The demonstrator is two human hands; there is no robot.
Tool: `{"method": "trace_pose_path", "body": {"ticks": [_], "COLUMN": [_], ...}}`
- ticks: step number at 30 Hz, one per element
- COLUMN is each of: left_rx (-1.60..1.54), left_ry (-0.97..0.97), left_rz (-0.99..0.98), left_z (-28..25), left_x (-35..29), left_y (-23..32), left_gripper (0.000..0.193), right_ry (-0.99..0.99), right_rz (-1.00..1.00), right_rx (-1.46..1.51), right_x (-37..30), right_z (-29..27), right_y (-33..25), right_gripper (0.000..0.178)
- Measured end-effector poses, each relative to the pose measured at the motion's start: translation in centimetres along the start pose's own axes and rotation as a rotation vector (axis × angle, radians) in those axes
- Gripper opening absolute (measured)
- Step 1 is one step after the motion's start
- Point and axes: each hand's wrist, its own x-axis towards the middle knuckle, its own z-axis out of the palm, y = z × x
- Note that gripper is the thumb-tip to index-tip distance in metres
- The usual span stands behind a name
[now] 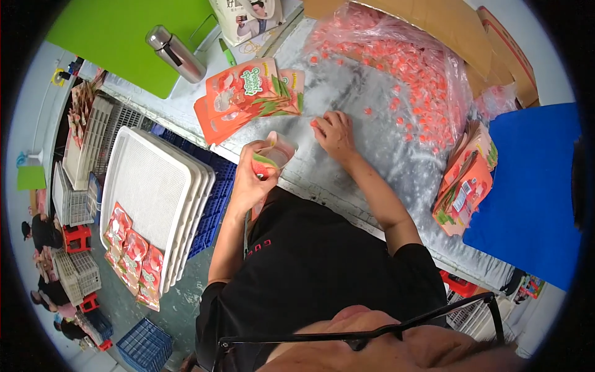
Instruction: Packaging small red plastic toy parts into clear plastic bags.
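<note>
My left hand (249,180) is closed around an orange pouch (277,151), whose mouth is spread wide at the table's near edge. Just to its right, the fingertips of my right hand (338,137) pinch a small red wrapped candy (314,124) above the grey tabletop. Beyond my left hand lies a fanned pile of flat orange pouches (238,93). At the far right, many loose red candies (416,113) spill from a large clear plastic bag (457,84). What is inside the held pouch I cannot make out.
White stacked trays (158,162) stand at my left with several pouches (133,257) on top. A steel thermos (176,54) and a green-handled knife (228,53) are at the back left. Banded pouches (465,180) lie right, beside a blue sheet (527,180). A cardboard box (434,18) stands behind.
</note>
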Motion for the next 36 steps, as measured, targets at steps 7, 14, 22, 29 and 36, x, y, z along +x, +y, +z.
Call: {"method": "trace_pose_path", "body": {"ticks": [7,14,22,29,36], "left_rx": [0.238,0.498,0.631,0.394,0.504], "left_ry": [0.165,0.185,0.077,0.142,0.169], "left_rz": [0.246,0.283,0.43,0.369,0.409], "left_z": [1.2,2.4,5.1,7.2,8.2], "left_x": [1.2,1.8,1.3,1.8,2.1], "left_y": [0.3,-0.3,1.1,0.8,2.0], "left_gripper": [0.063,0.074,0.086,0.096,0.094], "right_ry": [0.007,-0.292,-0.535,-0.154,0.092], "right_rz": [-0.141,0.013,-0.044,0.515,0.816], "right_rx": [0.024,0.425,0.41,1.049,1.663], "right_x": [-1.4,0.8,5.2,3.1,4.3], "right_z": [-0.2,-5.0,-8.3,-5.4,-7.7], "right_y": [0.9,0.2,-5.9,-8.0,-8.8], "right_gripper": [0.008,0.012,0.017,0.021,0.018]}}
